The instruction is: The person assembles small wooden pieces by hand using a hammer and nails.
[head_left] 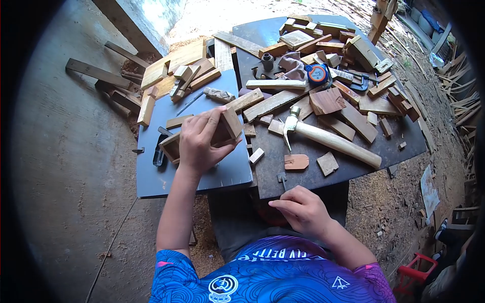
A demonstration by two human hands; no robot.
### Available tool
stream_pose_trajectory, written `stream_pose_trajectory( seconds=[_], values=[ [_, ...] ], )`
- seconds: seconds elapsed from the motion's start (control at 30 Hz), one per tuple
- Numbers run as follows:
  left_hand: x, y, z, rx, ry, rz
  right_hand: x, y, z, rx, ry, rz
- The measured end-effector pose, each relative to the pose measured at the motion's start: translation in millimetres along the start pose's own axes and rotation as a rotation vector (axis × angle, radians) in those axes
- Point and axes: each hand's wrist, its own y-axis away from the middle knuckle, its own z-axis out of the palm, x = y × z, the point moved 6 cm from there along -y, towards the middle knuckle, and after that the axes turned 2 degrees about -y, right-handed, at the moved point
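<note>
My left hand (201,139) is wrapped over a small wooden box (231,122), thumb on its near side and fingers on top. The box is tilted above the blue-grey board, and the hand hides much of it. My right hand (304,211) hovers by the table's near edge, fingers curled and thumb pressed to them; I cannot make out what, if anything, is in it. Just beyond it lie a small metal piece (282,178), a reddish wood piece with clipped corners (296,162) and a square wood scrap (328,164). A claw hammer (333,142) rests farther back.
Many wood offcuts cover the dark table (273,188), with a tape measure (318,74) and a clamp (359,83) among them. On the blue-grey board (217,177) lie a black-handled tool (159,155) and a thin rod (190,103). A red stool (415,272) stands at lower right.
</note>
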Motion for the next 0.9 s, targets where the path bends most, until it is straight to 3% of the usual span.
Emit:
stream_pose_trajectory(
  seconds=[0.2,0.33,0.4,0.5,0.9],
  values=[
    [7,-5,-97,0.334,0.145,-0.061,-3,-1,2,-0.014,-0.010,-0.011],
    [8,7,-137,0.425,0.222,-0.041,-8,-1,6,-0.013,-0.035,-0.018],
    [9,19,-139,0.406,0.334,-0.102,-10,0,7,-0.002,-0.049,-0.029],
    [6,41,-143,0.602,0.798,-0.386,-11,4,9,0.006,-0.061,-0.038],
    [-20,115,-88,0.666,1.073,-0.699,-7,17,12,-0.003,-0.059,-0.014]
  ],
)
